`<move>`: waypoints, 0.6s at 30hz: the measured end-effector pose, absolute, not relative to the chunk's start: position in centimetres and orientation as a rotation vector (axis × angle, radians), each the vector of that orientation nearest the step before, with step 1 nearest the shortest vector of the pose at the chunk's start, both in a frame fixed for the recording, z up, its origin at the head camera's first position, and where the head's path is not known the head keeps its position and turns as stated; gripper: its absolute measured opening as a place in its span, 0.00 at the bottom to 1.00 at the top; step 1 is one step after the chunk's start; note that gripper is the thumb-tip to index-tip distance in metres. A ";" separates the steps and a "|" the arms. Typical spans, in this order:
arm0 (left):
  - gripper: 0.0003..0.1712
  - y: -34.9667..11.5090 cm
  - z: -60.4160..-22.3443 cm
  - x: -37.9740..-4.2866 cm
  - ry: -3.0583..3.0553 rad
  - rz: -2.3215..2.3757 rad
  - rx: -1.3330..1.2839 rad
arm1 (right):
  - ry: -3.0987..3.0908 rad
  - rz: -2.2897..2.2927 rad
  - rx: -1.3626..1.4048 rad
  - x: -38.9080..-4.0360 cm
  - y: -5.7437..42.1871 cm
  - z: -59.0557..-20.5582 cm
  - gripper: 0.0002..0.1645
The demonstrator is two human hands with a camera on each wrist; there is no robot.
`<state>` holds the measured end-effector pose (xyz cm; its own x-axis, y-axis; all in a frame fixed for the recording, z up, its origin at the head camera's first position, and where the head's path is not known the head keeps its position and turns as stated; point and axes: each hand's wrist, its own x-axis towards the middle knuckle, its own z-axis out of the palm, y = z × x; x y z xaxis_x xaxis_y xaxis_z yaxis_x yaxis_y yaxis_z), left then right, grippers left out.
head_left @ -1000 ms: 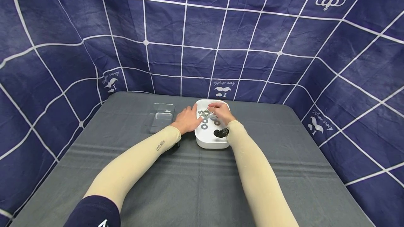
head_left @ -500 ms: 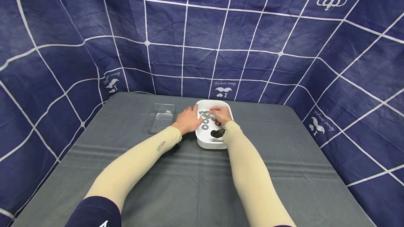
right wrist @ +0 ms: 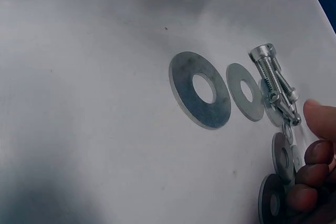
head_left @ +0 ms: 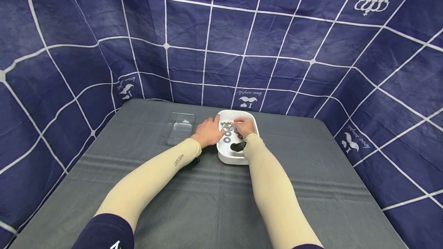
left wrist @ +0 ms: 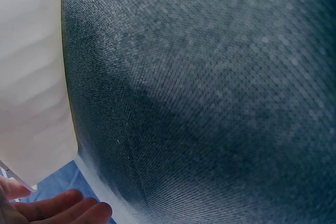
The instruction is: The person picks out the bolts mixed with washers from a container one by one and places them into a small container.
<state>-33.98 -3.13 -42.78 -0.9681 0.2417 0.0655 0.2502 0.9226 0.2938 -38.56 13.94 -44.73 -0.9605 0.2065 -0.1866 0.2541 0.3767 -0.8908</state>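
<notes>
My left hand (head_left: 209, 131) grips the left rim of a white tray (head_left: 228, 158), its thumb over the inside and the other fingers outside. In the left wrist view its fingers (left wrist: 79, 208) show beside the tray wall. Inside the tray, my right hand (head_left: 245, 126) reaches down with curled fingers by a heap of metal bolts (right wrist: 273, 80). The thumb comes close to the bolt ends. Whether anything sits between thumb and fingers is hidden. Flat washers lie near: a large washer (right wrist: 215, 109), a smaller washer (right wrist: 254, 106), and several by the right fingertips, including a dark washer (right wrist: 266, 198).
A clear plastic box (head_left: 181, 130) with a divider stands left of the tray, near my left hand. Both lie on a grey cloth-covered table (head_left: 207, 203). A blue checked curtain (head_left: 221, 30) rises behind and at both sides.
My right wrist has shifted slightly left over the tray, and the right fingers stay by the bolts and washers. The left hand holds its place; the view has turned a little.
</notes>
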 end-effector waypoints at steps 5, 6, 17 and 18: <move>0.44 -3.1 -42.6 -34.0 -3.061 -0.465 -0.388 | 2.620 -1.633 0.452 -38.8 13.9 -44.7 0.13; 0.44 -3.1 -42.6 -34.0 -3.061 -0.463 -0.388 | 2.636 -1.624 0.453 -38.8 13.9 -44.7 0.13; 0.44 -3.0 -42.7 -34.1 -3.059 -0.450 -0.380 | 2.836 -1.434 0.473 -38.8 13.5 -44.7 0.09; 0.44 -3.0 -42.8 -34.1 -3.061 -0.449 -0.380 | 2.850 -1.407 0.481 -38.8 13.5 -44.7 0.09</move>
